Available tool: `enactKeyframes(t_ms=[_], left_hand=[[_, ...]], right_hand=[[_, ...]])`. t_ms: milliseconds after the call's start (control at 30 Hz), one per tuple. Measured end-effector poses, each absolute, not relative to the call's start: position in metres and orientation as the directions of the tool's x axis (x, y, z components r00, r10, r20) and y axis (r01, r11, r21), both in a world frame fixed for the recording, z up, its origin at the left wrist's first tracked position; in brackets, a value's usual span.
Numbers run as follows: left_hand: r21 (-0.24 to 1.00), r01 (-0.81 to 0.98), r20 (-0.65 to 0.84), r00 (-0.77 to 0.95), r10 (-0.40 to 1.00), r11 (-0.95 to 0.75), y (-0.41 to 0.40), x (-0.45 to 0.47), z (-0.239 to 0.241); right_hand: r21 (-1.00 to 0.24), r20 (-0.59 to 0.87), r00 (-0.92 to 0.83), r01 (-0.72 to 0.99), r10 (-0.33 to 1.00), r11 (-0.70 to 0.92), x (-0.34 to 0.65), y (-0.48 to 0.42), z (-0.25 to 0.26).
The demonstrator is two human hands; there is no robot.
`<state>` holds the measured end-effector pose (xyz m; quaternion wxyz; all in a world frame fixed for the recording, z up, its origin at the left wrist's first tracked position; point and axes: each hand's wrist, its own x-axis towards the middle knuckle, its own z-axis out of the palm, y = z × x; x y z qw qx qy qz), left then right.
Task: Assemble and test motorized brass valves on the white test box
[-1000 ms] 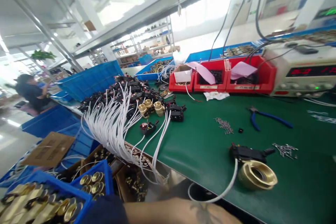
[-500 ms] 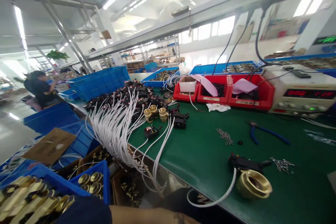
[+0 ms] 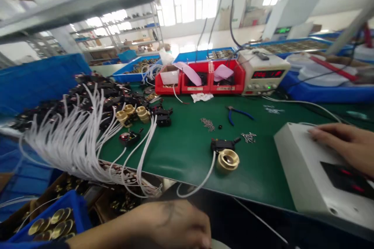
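Observation:
My left hand [image 3: 172,223] hangs low below the table's front edge, seen from the back with the fingers curled; what they hold, if anything, is hidden. My right hand [image 3: 344,144] lies flat, fingers stretched out, on top of a white box-shaped device [image 3: 306,167] with a dark display at the right. On the green mat [image 3: 187,144] between the hands lies a brass ring fitting [image 3: 227,160] joined to a black part [image 3: 223,144] with a white cable. A pile of black parts with white wires [image 3: 78,132] covers the left of the table.
Blue pliers [image 3: 238,113] and small heaps of screws [image 3: 208,123] lie mid-table. Three red bins [image 3: 201,79] and a power supply [image 3: 263,74] stand at the back. Blue crates [image 3: 37,81] are at left, and a blue bin of brass parts [image 3: 55,223] sits below the table.
The view has swung to the right. My right hand and the white device have come into view, and my left hand now shows below the table edge. The person at far left is out of view.

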<state>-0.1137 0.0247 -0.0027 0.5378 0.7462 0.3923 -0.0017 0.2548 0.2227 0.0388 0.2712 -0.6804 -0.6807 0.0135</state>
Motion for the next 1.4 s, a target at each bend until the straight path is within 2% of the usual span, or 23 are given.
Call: enactKeyframes(t_ms=[67,100,167,200,267,333,467,633,800,900,1133,1400], left_hand=[[0.812,0.573,-0.338,0.618,0.709,-0.113,0.035,-0.111,0.024],[0.831,0.528,-0.183,0.556,0.811,-0.174,0.043,-0.109,0.031],[0.813,0.494,0.124,0.371,0.920,-0.309,0.060,-0.106,0.030],[0.780,0.508,0.259,0.268,0.928,-0.365,0.068,-0.103,0.024],[0.713,0.581,0.390,0.136,0.911,-0.392,0.081,-0.095,0.005],[0.685,0.636,0.373,0.113,0.921,-0.355,0.090,-0.084,-0.014],[0.668,0.686,0.239,0.167,0.956,-0.287,0.102,-0.064,-0.030],[0.624,0.691,0.367,0.153,0.917,-0.365,0.104,-0.054,-0.032],[0.716,0.576,0.388,0.140,0.911,-0.393,0.101,-0.055,-0.037],[0.729,0.517,0.418,0.182,0.890,-0.448,0.099,-0.055,-0.038],[0.800,0.369,0.426,0.206,0.881,-0.473,0.094,-0.054,-0.035],[0.811,0.361,0.425,0.179,0.887,-0.461,0.092,-0.051,-0.031]], right_hand=[[-0.478,0.130,0.221,0.868,0.967,-0.134,0.254,0.212,0.036],[-0.491,0.085,0.267,0.850,0.960,-0.193,0.251,0.207,0.037],[-0.500,0.065,0.319,0.831,0.946,-0.246,0.242,0.203,0.039],[-0.496,0.058,0.342,0.825,0.938,-0.271,0.238,0.202,0.041],[-0.494,0.063,0.369,0.819,0.927,-0.293,0.234,0.200,0.042],[-0.497,0.088,0.369,0.822,0.925,-0.280,0.234,0.199,0.040],[-0.498,0.116,0.330,0.835,0.937,-0.232,0.241,0.196,0.033],[-0.483,0.181,0.189,0.872,0.965,-0.080,0.249,0.192,0.027],[-0.410,0.240,0.184,0.909,0.953,-0.072,0.265,0.193,0.018],[-0.409,0.259,0.142,0.912,0.955,-0.025,0.272,0.195,0.012],[-0.385,0.242,0.204,0.917,0.949,-0.099,0.256,0.190,0.021],[-0.431,0.198,0.221,0.894,0.955,-0.118,0.246,0.191,0.028]])
